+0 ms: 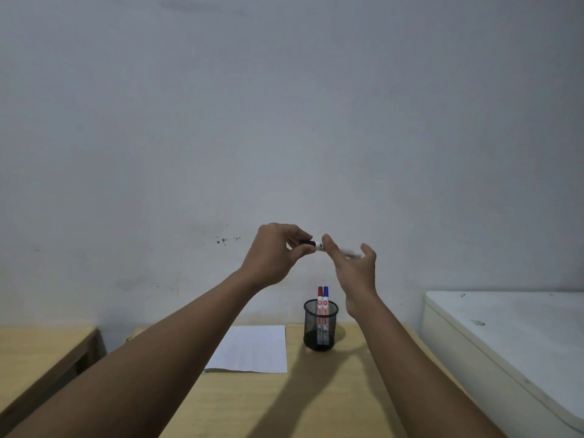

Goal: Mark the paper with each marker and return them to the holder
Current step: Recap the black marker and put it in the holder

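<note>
The left hand (271, 252) pinched the dark cap end of a black marker (314, 245) held level, while the right hand (354, 263) stood half open around the blurred barrel; whether it gripped could not be told, though this two-hand hold suited uncapping or recapping. Below both hands, the mesh holder (320, 325) kept a red marker (320, 295) and a blue marker (325, 295) upright, with the paper (252, 349) flat on the surface (284, 403) beneath the left hand.

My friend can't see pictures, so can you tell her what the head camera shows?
Two bare hands hold a marker up in the air: the left hand pinches its dark end, and the right hand is open around the blurred other end. Below, on a wooden table, a black mesh holder holds a red marker and a blue marker, beside white paper.
</note>
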`<state>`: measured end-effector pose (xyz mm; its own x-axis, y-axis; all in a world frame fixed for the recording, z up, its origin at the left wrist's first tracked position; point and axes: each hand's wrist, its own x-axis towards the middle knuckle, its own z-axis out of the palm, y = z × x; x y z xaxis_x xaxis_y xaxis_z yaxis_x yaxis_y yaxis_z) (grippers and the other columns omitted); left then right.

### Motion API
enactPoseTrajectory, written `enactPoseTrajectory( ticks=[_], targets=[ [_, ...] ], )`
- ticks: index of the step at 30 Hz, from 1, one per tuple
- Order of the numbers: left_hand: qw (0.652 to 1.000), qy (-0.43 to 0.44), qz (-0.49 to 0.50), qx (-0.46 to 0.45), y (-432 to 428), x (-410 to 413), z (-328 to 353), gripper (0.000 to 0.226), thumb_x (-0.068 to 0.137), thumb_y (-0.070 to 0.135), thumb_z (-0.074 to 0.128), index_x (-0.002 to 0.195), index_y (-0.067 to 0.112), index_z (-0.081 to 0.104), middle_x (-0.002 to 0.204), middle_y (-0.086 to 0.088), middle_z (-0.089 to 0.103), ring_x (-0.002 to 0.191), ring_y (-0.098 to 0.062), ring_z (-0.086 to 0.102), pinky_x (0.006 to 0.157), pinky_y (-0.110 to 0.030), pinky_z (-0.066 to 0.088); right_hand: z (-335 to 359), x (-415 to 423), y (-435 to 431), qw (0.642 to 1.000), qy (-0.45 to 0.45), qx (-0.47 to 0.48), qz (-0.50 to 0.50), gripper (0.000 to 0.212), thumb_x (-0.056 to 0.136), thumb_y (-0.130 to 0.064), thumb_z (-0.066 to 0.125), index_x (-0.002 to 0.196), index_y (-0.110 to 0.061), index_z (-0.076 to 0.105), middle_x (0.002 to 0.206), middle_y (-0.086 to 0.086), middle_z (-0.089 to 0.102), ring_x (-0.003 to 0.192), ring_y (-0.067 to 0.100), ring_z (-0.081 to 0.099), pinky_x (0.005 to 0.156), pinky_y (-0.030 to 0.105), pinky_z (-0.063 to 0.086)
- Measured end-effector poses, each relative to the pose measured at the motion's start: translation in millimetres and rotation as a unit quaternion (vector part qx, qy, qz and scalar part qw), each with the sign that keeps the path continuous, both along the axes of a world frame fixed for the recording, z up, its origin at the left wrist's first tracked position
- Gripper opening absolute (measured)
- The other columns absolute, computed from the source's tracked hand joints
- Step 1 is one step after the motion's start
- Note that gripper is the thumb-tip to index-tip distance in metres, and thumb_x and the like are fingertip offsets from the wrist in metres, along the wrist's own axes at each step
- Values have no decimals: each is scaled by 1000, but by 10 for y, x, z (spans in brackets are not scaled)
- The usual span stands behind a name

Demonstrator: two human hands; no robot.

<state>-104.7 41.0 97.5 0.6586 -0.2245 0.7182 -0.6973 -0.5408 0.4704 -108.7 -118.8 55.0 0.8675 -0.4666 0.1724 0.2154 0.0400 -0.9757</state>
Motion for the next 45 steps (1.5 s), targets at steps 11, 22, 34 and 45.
enactPoseTrajectory(
  ticks=[11,22,34,45],
  targets=[
    [993,116,12,-38,-353,681,-275,29,89,21,71,117,27,73,106,2,76,87,-11,69,86,-36,57,-334,494,-282,935,-79,-341,66,14,84,-30,74,96,-39,75,88,-24,75,83,5,70,91,46,55],
    [945,167,73,270,-238,1163,-1236,40,91,44,58,129,31,60,132,9,63,121,-18,58,101,-49,44,-768,1154,-405,918,-26,-392,59,71,92,-11,68,144,-49,38,86,-5,65,75,13,68,78,37,59],
    [940,166,20,298,-214,1275,-1559,39,86,38,55,120,29,69,134,10,62,120,-16,57,102,-48,35,-1188,1457,-346,859,76,-499,86,47,95,-17,65,137,-34,56,85,-6,70,96,24,65,100,42,41],
    [938,177,18,296,-223,1285,-1536,38,85,35,55,119,28,70,134,10,62,118,-15,58,106,-48,33,-1150,1481,-331,736,88,-671,24,55,101,-26,58,153,-25,44,125,5,59,115,27,61,92,43,32]
  ],
)
